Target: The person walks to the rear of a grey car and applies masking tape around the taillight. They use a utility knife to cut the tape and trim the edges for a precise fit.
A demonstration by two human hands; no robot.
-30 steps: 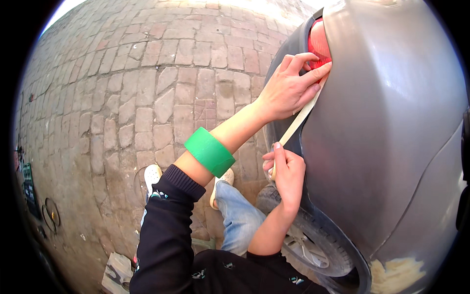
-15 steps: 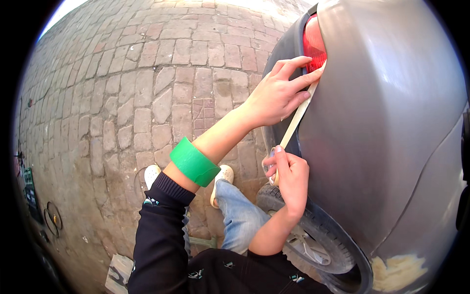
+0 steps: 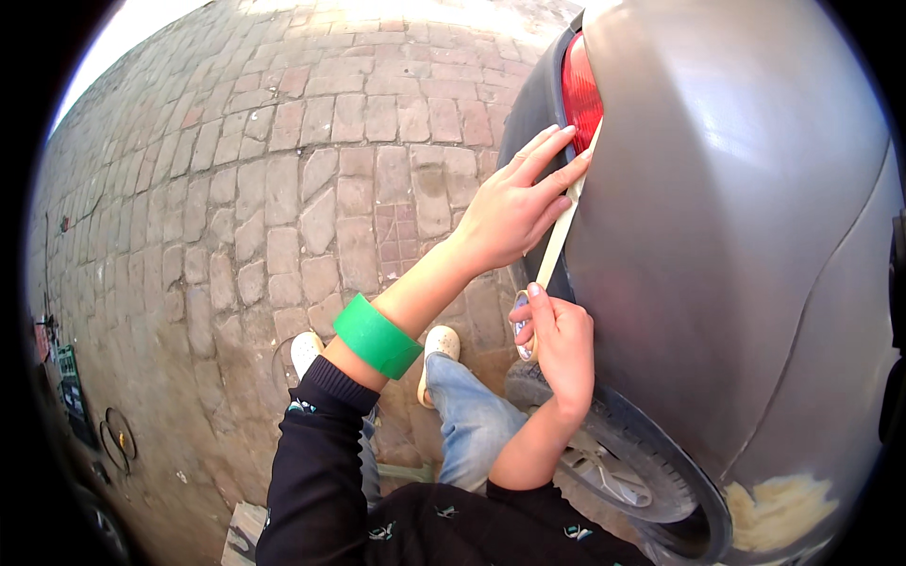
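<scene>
Cream tape (image 3: 555, 249) in right grip (image 3: 564, 341), left grip (image 3: 511, 213) loose at car (image 3: 689, 274) edge, roomy paving (image 3: 226, 208)

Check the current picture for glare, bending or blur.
Head view: blank white along the upper-left rim; head view: pale sheen on grey car panel; head view: paving rows curve, corners go black; head view: left hand, right hand and tape strip read clearly.

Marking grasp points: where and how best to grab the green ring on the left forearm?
Grip the green ring by its outer band, likely best from above: that broad curved face is turned up and uncovered. Span its width, edge to edge; the left forearm runs through the hole, and the dark cuff crowds the sleeve-side edge.
</scene>
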